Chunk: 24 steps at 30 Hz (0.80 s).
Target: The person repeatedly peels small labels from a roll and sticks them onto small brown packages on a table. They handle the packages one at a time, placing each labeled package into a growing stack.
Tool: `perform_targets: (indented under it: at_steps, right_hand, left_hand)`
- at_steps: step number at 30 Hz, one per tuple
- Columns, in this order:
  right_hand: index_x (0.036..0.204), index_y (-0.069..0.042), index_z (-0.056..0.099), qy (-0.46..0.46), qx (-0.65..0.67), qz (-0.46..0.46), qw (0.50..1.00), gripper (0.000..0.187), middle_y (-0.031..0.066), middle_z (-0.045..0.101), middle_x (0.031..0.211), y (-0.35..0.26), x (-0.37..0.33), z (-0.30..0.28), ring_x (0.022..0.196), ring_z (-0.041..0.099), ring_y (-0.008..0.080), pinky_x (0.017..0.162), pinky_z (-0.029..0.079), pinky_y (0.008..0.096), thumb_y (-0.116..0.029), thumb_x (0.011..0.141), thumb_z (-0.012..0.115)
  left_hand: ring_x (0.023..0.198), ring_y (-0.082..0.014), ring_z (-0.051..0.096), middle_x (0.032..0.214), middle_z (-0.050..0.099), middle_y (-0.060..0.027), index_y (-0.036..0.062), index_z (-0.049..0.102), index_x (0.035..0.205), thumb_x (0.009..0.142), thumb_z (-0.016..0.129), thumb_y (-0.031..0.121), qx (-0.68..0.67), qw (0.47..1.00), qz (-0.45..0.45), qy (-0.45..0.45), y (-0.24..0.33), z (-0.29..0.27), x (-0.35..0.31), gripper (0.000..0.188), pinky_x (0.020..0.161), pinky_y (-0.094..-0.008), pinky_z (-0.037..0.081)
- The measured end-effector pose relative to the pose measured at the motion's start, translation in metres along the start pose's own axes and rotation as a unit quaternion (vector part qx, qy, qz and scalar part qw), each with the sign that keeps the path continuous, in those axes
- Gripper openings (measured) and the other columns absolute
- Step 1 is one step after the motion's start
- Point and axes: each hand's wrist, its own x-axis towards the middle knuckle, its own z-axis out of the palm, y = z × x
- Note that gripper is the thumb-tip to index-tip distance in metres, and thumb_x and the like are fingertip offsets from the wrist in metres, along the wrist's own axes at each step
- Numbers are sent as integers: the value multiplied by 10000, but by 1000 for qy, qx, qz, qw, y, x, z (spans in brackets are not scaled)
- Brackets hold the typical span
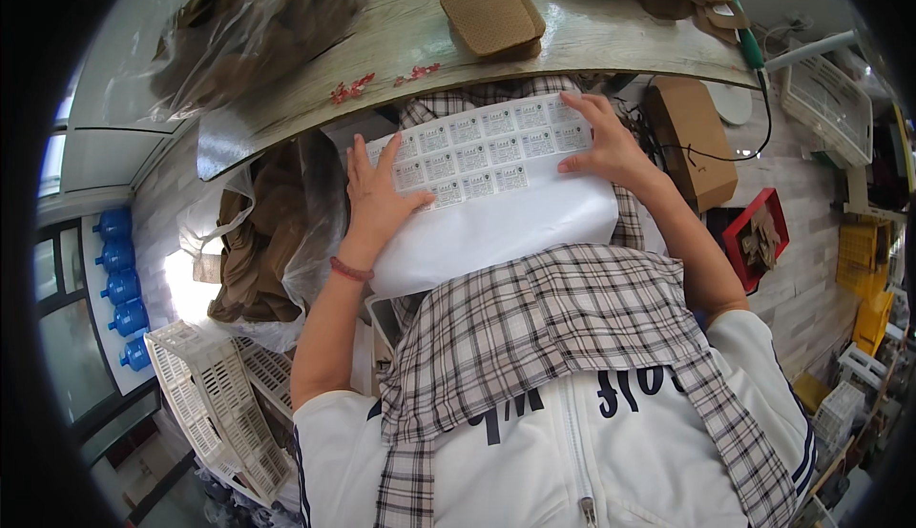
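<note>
The white label sheet (491,208), seen on my remote feed, lies between the plaid apron (549,304) and the wood-topped table (620,41), small printed labels filling its far part and its near part blank. It sits across the lap region, I judge, so that the labels face the wearer and stay within reach of both hands. At the sheet's left edge, the left hand (375,194) rests with fingers spread and thumb reaching in over the labels; I read this as steadying that side. At its far right corner, the right hand (615,151) has forefinger and thumb well apart, both against the sheet, probably to keep it taut and flat. Neither hand looks clenched; whether any finger hooks beneath the sheet I cannot tell. Beyond the sheet, on the tabletop, I note red scraps (353,87) and a stack of brown pads (487,18), perhaps set there to leave the near side free. To the sheet's left is a clear bag of brown pieces (262,232); to its right, a cardboard box (692,142) and, farther out, a red tray (781,223) holding small brown bits.
</note>
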Motion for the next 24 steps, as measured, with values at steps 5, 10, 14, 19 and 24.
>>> perform_targets:
  at_steps: [5,10,14,19,24]
  right_hand:
    - [1411,-84,514,-52,51,64,995,787,145,503,1363,-14,1,-9,1214,535,223,1001,457,318,-91,701,853]
    - [1321,-60,607,-21,281,65,957,483,38,665,1125,-2,20,-7,991,594,104,899,487,250,-65,857,739]
    - [1291,-56,627,-34,348,51,936,471,43,663,1137,-2,28,-18,981,608,110,900,499,259,-14,833,729]
    - [1256,-44,645,-45,349,12,936,433,54,679,1131,-20,34,-33,1005,634,124,934,523,279,41,833,684]
    - [1197,-38,672,-21,369,-62,927,349,53,696,1094,-23,46,-41,987,642,118,909,533,272,26,854,679]
  left_hand:
    - [1246,-305,541,1443,466,-209,134,584,1360,770,781,78,-270,955,-104,61,-45,10,10,625,1045,-368,442]
    - [1041,-148,625,1203,650,-95,5,610,1280,829,613,-147,-552,817,-120,115,-40,-1,16,476,928,-266,495]
    - [1024,-138,622,1175,658,-85,-10,614,1261,831,601,-157,-597,785,-101,129,-37,-18,16,454,920,-258,492]
    - [1020,-138,620,1159,661,-81,-3,610,1249,843,599,-138,-590,790,-48,158,-20,-40,12,428,922,-262,488]
    - [1044,-150,617,1153,657,-81,14,601,1212,871,592,-117,-611,779,-22,138,-25,-49,12,365,952,-279,485]
